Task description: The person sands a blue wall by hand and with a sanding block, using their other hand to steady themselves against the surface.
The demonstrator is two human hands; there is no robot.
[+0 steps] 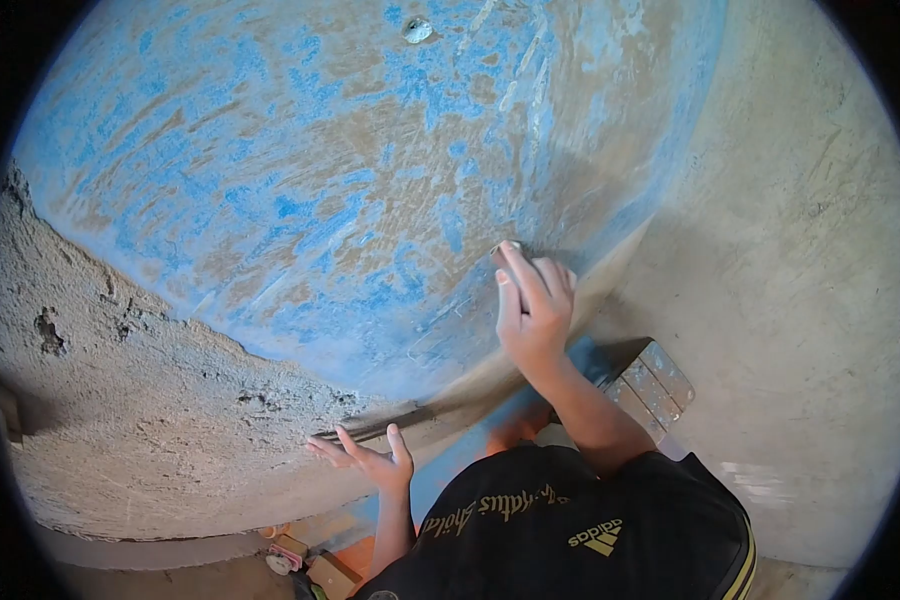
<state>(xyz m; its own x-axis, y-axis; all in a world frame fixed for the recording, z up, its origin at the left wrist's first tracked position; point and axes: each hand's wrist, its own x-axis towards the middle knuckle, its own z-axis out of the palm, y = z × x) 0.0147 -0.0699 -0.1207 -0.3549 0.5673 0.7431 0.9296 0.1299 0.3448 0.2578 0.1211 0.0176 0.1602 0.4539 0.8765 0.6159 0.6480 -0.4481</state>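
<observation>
My right hand (pixel 537 308) is closed, its fingertips pressed to the blue-patched wall (pixel 300 150). A small flat piece with a brownish edge (pixel 500 252) shows at the fingertips; its kind is mostly hidden by the fingers. Blue paint on this wall is worn through to tan in streaks and blotches. Lower left, my left hand (pixel 372 462) is open, fingers spread and holding nothing. It is beside a dark streak (pixel 390 424) along the lower edge of the rough, unpainted plaster (pixel 170 400).
A plain grey-beige wall (pixel 790 250) meets the painted one at a corner on the right. Below my right forearm stands a paint-spotted slatted seat (pixel 655 390). Several small items, including a box (pixel 332 577), lie low on the left. A round metal fitting (pixel 417 30) is at the top.
</observation>
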